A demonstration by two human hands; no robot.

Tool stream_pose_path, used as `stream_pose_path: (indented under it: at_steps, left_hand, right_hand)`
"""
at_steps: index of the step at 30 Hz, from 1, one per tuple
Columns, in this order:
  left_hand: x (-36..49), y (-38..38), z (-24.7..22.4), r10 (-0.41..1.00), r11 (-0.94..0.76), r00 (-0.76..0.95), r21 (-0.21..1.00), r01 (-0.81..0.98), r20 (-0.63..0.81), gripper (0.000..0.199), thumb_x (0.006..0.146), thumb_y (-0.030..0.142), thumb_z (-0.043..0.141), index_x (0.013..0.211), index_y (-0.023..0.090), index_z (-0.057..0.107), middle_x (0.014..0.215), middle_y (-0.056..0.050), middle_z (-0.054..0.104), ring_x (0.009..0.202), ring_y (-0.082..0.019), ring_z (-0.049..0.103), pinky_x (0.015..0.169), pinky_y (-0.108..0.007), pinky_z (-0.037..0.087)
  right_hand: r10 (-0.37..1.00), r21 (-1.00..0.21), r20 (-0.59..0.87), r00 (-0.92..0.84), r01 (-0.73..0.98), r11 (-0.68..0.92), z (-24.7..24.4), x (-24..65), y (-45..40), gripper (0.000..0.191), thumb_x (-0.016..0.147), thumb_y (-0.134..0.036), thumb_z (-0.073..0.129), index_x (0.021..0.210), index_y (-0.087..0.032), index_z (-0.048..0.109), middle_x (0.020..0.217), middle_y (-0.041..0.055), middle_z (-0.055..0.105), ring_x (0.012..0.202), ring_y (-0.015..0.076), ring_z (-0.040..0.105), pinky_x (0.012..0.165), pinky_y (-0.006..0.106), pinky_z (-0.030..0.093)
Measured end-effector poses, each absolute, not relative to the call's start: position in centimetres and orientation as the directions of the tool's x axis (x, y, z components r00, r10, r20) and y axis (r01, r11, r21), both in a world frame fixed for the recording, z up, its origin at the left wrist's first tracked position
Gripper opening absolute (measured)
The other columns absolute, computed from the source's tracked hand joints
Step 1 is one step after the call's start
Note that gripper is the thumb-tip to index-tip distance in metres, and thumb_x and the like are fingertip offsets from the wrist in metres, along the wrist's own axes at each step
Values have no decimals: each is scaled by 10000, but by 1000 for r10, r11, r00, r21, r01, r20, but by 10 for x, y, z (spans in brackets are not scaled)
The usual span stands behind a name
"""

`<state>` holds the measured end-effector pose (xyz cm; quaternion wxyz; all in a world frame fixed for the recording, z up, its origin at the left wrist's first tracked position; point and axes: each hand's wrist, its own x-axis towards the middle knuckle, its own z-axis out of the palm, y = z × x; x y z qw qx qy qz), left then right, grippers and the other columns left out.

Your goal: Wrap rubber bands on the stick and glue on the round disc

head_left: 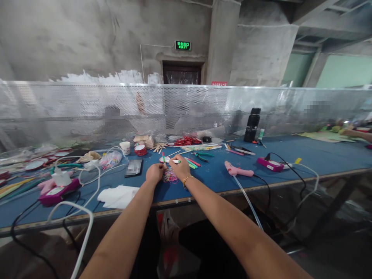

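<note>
My left hand (155,173) is closed on a small flat stick (163,157) with green and red colouring, held upright over the table. In my right hand (181,169), which wears a gold bracelet, a white marker pen (176,161) with a green end is gripped beside the stick. Below and between my hands lies a pile of thin colourful bands or loops (170,177). Just to the right of my right hand are several red and green marker pens (193,162). A white round piece shows partly behind the stick.
Pliers (203,155) lie behind the markers. A pink glue gun (240,170) and purple power strip (270,164) sit right, with cables over the edge. Left are a phone (133,168), white cloth or paper (117,196), and a paper cup (124,147). A black bottle (252,126) stands behind.
</note>
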<state>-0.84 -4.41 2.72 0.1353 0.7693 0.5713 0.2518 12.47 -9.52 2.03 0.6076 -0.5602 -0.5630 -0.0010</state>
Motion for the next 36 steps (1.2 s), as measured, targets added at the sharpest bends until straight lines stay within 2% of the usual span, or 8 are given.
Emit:
stream_pose_path:
  at_steps: [11,18,26,36]
  left_hand:
    - [-8,-46,28,950,-299,209,496,815,230,262,811,404,566,939,274,755,864,-29,729,748,-156,619,602,-235,350]
    - [-8,-47,29,946,-312,220,490,814,236,237,801,362,575,933,274,752,870,-21,729,752,-151,614,584,-231,329]
    - [-8,-46,28,952,-293,202,502,813,228,237,806,385,583,933,279,753,861,-31,730,770,-160,624,604,-231,354]
    - [-8,-45,27,948,-305,210,502,809,238,252,811,378,571,951,280,756,899,-27,739,771,-155,624,590,-229,341]
  right_hand:
    - [629,-684,679,379,638,355,21,125,-96,146,767,-290,518,642,-220,543,670,-29,621,662,144,543,632,228,381]
    - [654,-683,683,324,601,416,20,123,-95,130,766,-297,529,666,-225,572,699,-31,640,690,144,563,639,221,396]
    - [638,-688,674,373,630,359,20,125,-95,138,765,-298,511,657,-225,557,695,-24,634,678,148,556,640,230,395]
    - [650,-691,676,347,607,394,21,124,-95,134,763,-299,518,659,-224,556,692,-26,630,679,145,551,625,224,390]
